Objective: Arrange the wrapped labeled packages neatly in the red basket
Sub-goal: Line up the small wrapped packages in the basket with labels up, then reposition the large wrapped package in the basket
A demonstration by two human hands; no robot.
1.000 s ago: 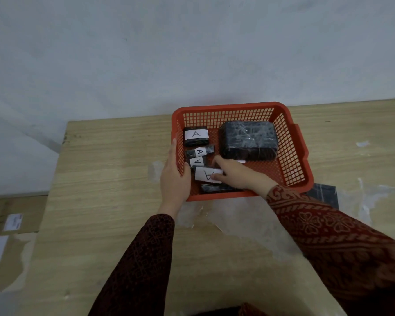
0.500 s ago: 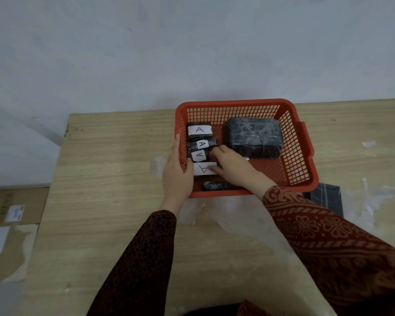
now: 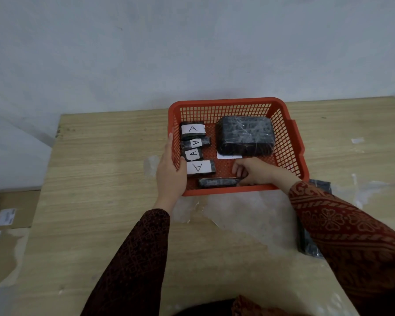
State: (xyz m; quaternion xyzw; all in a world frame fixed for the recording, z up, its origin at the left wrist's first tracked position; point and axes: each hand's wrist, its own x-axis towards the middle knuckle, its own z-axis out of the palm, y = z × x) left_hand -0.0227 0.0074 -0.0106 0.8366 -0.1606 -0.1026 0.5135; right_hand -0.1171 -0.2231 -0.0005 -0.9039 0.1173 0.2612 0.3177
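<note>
The left hand (image 3: 170, 169) grips the red basket (image 3: 290, 142) wall; the right hand (image 3: 254, 171) pinches the unlabeled wrapped package (image 3: 217, 182) at the near wall. Best slide it left, squarely under the four A-labeled packages (image 3: 197, 151).

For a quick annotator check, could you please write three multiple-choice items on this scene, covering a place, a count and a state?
1. Where in the red plastic mesh basket does the large black wrapped block lie?
A. far right part
B. near left corner
C. outside it

2. How many white labels marked A face up?
A. two
B. four
C. six

3. What is the left hand doing?
A. resting flat on the wooden table
B. gripping the basket's left wall
C. lifting the large block

Answers: 1 A, it lies by the far and right walls. 2 B, four lettered labels show along the left wall. 3 B, its thumb hooks over the wall.
</note>
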